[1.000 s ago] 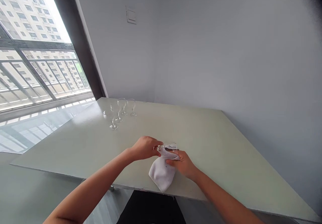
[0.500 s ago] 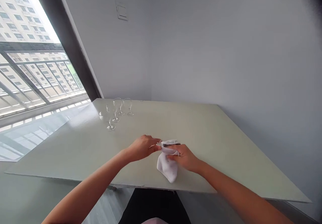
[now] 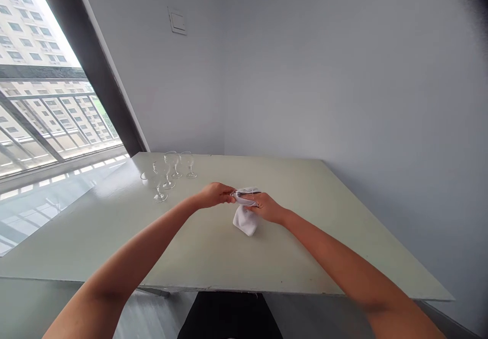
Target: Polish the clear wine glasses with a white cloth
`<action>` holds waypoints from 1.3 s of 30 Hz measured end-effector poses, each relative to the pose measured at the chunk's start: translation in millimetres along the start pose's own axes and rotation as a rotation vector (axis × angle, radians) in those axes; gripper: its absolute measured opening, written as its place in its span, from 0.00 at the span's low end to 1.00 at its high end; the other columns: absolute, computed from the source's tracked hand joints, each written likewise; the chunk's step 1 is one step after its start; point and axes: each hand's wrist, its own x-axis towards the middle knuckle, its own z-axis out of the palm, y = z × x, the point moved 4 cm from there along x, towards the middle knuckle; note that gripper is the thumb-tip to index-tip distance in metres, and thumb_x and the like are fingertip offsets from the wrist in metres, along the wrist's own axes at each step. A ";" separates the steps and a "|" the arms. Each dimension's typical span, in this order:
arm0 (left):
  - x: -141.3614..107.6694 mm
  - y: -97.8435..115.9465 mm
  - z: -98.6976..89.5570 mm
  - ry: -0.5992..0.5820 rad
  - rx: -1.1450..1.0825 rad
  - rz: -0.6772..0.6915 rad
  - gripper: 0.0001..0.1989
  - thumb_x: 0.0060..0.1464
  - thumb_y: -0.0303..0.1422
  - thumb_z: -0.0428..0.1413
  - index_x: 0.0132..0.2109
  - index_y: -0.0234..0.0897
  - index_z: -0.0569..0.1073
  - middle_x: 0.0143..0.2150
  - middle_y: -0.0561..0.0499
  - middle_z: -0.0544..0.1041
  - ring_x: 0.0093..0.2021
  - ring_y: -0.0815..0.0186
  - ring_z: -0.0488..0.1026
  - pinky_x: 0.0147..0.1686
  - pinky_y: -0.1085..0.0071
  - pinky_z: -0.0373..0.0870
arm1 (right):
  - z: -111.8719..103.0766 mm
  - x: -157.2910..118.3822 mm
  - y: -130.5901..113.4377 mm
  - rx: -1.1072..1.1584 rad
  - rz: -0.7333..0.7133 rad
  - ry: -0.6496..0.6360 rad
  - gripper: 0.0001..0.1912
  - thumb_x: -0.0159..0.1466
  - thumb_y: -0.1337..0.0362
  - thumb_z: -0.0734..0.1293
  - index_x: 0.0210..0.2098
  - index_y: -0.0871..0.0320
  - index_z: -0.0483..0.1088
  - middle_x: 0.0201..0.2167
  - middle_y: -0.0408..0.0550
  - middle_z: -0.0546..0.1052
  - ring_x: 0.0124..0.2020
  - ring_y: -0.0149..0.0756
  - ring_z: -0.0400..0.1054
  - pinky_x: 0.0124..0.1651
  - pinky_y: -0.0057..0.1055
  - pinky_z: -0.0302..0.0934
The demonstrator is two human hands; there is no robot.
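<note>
over a pale green tabletop (image 3: 305, 257), a white fabric cloth (image 3: 246, 221) is clamped in the fingers of the right hand (image 3: 267, 208) around a clear stemmed glass (image 3: 234, 194), mostly hidden; its narrow end is pinched by the left hand (image 3: 214, 195), fingertips indistinct.

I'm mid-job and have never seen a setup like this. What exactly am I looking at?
There is no machine here: these are a person's own bare hands. The view comes from one camera worn on that person's head, looking forward and down, so the arms reach in from the bottom.

On the pale table, toward the far left, stand four clear stemmed glasses.

Nearer the middle, the right hand holds a white cloth, one end hanging down. The cloth wraps what looks like another glass, mostly hidden; the left hand seems to grip its stem end.
</note>
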 end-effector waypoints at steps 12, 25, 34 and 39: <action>31.9 -33.5 13.3 -0.247 -0.794 -0.056 0.29 0.51 0.52 0.45 0.44 0.30 0.71 0.21 0.57 0.57 0.20 0.75 0.52 0.21 0.75 0.50 | -54.5 39.3 10.5 -0.428 -0.092 -0.015 0.25 0.56 0.72 0.60 0.48 0.41 0.67 0.49 0.35 0.71 0.48 0.38 0.65 0.46 0.34 0.60; 54.9 -46.8 54.5 0.267 -1.158 -0.097 0.20 0.53 0.41 0.46 0.48 0.33 0.66 0.29 0.53 0.62 0.26 0.74 0.60 0.28 0.75 0.61 | -70.9 2.5 52.5 -0.450 -0.009 0.647 0.23 0.60 0.69 0.56 0.55 0.52 0.62 0.54 0.45 0.66 0.55 0.39 0.58 0.56 0.38 0.53; 56.0 -46.4 71.3 0.409 -0.422 -0.189 0.10 0.48 0.34 0.48 0.25 0.33 0.68 0.21 0.53 0.67 0.24 0.70 0.62 0.27 0.73 0.60 | -6.0 31.8 1.6 -0.943 -0.413 0.167 0.15 0.62 0.59 0.58 0.43 0.55 0.71 0.34 0.48 0.77 0.44 0.42 0.64 0.59 0.46 0.40; 49.1 -37.9 73.2 0.474 -0.238 -0.142 0.06 0.49 0.30 0.49 0.29 0.37 0.71 0.27 0.52 0.70 0.29 0.67 0.63 0.37 0.69 0.58 | -26.0 58.5 6.3 -0.747 -0.047 0.107 0.17 0.63 0.61 0.56 0.24 0.57 0.71 0.23 0.47 0.73 0.29 0.36 0.65 0.39 0.36 0.56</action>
